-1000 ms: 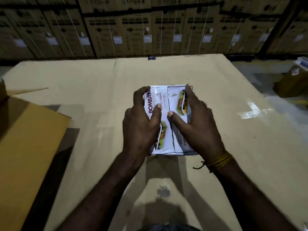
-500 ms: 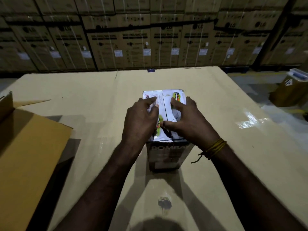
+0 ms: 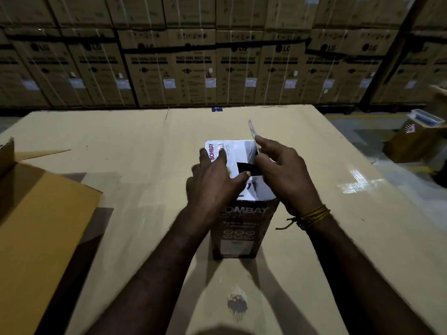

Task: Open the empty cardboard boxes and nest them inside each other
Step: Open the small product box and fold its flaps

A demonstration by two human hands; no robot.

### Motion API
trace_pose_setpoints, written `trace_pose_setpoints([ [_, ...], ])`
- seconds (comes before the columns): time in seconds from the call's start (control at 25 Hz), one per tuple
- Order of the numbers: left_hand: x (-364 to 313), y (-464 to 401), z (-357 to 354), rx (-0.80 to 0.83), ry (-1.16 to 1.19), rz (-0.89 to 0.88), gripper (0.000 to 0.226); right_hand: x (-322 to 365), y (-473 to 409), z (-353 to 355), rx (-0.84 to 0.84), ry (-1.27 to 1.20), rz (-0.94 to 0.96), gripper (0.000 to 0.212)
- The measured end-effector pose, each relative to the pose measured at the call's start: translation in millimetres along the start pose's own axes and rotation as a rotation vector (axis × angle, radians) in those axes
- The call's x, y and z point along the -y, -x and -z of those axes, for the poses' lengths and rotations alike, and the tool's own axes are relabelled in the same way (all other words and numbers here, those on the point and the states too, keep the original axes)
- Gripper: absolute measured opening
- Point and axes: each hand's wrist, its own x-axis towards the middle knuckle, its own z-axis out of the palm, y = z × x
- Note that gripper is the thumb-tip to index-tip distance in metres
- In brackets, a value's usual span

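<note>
Flaps are parting on the small box (image 3: 238,228), which stands upright mid-table (image 3: 314,238) right in front of me. R hand (image 3: 287,175) pinches the right top flap (image 3: 252,131) and has swung it up near vertical, so a dark gap shows into the box. L hand (image 3: 212,180) lies flat, fingers straight, pressing the left flap (image 3: 219,151) w/ the BOMBAY print; not gripping it.

Vs half a sec back: both flaps were shut then, with both hands working at the centre seam. Now the seam is broken and one side is up. A sec back the box top faced me squarely; now I see the front panel too, so the view or the box has tipped; can't tell which.

What it means, as I judge it: the first box is about half opened, and the left flap has to come up next. No nesting yet. The big brown box (image 3: 41,226) sits open at the table's left edge, well apart, probably the one to receive it. Inner flaps, if any, hidden by my hands.

Stacked cartons (image 3: 193,76) line the back wall.
</note>
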Motion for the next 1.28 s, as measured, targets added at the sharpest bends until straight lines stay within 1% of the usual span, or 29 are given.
trace_pose_setpoints([
  [0.04,-2,-1,1,0.033,-0.015,0.011,0.081,2,0,2,-0.041,0.004,0.039,0.044],
  [0.08,-4,-1,1,0.071,-0.02,0.025,0.083,3,1,4,-0.086,0.018,0.074,0.039],
  [0.16,-5,-2,4,0.122,-0.002,0.038,0.082,2,1,8,-0.168,0.052,0.121,0.038],
  [0.32,-7,-1,10,0.146,0.031,0.032,0.075,-7,-3,14,-0.279,0.16,0.153,0.03],
  [0.44,-8,-2,11,0.127,0.051,0.023,0.069,-12,-1,17,-0.309,0.292,0.187,0.026],
  [0.48,-8,-3,12,0.107,0.059,0.011,0.066,-13,0,17,-0.293,0.374,0.175,0.027],
  [0.6,-9,-2,21,0.032,0.122,-0.026,0.059,-18,8,13,-0.18,0.626,0.045,0.031],
  [0.72,-6,1,35,-0.053,0.172,-0.041,0.057,-25,10,9,-0.097,0.806,0.006,0.029],
  [0.8,-1,2,45,-0.092,0.216,-0.021,0.056,-29,9,6,-0.03,0.803,-0.029,0.032],
  [0.92,10,0,53,-0.146,0.322,-0.009,0.054,-32,13,0,0.034,0.689,-0.003,0.035],
  [1.0,23,-2,52,-0.197,0.346,-0.004,0.052,-31,17,-3,0.088,0.638,0.0,0.048],
  [1.04,29,-4,51,-0.221,0.329,0.01,0.05,-30,19,-5,0.116,0.634,0.005,0.053],
  [1.16,48,-7,47,-0.246,0.211,0.091,0.043,-27,21,-10,0.206,0.666,0.057,0.057],
  [1.28,62,-2,38,-0.174,0.14,0.167,0.037,-25,19,-12,0.299,0.725,0.113,0.061],
])
